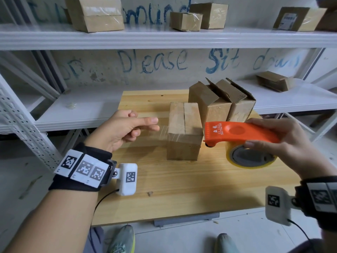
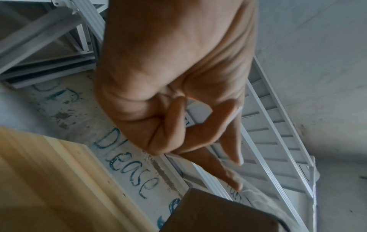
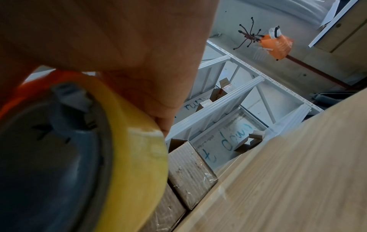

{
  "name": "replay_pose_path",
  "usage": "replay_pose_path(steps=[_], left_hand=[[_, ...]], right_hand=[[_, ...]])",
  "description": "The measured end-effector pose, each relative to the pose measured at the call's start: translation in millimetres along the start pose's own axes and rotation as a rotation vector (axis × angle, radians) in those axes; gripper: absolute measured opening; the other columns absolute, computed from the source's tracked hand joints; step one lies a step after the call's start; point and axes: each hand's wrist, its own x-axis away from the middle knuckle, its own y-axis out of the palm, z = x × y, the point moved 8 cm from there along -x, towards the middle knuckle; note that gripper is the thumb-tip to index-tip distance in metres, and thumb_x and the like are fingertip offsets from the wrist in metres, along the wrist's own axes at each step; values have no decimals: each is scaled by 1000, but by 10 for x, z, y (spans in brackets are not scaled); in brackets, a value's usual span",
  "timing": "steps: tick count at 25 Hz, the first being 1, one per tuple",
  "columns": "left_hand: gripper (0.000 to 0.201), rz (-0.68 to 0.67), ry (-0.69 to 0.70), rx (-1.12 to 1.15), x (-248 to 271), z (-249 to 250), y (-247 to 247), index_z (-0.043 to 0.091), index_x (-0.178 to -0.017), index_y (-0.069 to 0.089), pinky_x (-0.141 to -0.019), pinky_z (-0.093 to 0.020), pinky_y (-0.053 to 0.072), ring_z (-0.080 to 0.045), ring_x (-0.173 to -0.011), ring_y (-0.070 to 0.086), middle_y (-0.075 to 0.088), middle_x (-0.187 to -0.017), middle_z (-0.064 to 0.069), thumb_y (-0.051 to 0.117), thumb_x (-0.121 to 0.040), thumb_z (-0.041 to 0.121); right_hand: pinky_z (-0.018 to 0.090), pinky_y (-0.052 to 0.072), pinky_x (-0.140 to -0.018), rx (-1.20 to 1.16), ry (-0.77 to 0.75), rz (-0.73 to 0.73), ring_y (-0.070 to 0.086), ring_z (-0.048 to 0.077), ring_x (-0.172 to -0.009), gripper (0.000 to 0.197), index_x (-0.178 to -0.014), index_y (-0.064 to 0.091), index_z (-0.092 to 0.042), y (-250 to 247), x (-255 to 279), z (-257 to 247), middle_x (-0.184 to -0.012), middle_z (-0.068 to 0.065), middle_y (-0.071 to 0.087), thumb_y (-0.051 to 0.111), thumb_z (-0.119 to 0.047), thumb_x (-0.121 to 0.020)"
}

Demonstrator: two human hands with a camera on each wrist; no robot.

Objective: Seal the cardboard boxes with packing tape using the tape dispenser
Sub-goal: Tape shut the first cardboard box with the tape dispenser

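Observation:
A small closed cardboard box (image 1: 184, 139) stands on the wooden table (image 1: 182, 189). A strip of clear tape (image 1: 163, 132) runs across its near face. My left hand (image 1: 156, 124) pinches the free end of the strip between thumb and forefinger, left of the box. In the left wrist view those fingertips (image 2: 237, 160) hover above a box corner (image 2: 218, 216). My right hand (image 1: 253, 133) grips the orange tape dispenser (image 1: 235, 132), whose toothed end touches the box's right edge. Its yellowish tape roll (image 1: 230, 157) hangs below; the right wrist view shows the roll (image 3: 135, 157) up close.
Two boxes with open flaps (image 1: 206, 105) (image 1: 240, 105) stand right behind the small box. Taped boxes (image 1: 96, 13) sit on the top shelf, and a flattened box (image 1: 273, 83) lies on the middle shelf at right. White shelf uprights (image 1: 27, 125) stand left of the table.

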Motion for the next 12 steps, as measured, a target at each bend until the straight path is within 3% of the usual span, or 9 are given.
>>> replay_pose_path(steps=[5,8,12], left_hand=[[58,37,9,10,-7,-16,-9,26,-76,26,-38,-18,19,-4,-36,31,78,-92,-18,82,-75,12],[57,31,6,-7,-1,-7,-27,27,-75,26,-38,-18,19,-4,-37,32,78,-93,-17,81,-78,11],[56,7,-109,-102,-26,-157,-12,26,-73,27,-37,-17,19,-4,-36,32,78,-92,-16,81,-77,12]], right_hand=[[19,53,-67,33,-21,-1,71,11,-78,43,-99,73,-34,-40,-1,-23,-92,-4,76,84,-28,-57],[17,52,-67,17,-37,-2,69,5,-76,41,-92,76,-46,-44,-12,-49,-91,-6,75,84,-27,-57],[24,54,-67,22,-20,-37,71,12,-78,45,-92,73,-55,-15,-42,-16,-91,-7,76,84,-33,-55]])
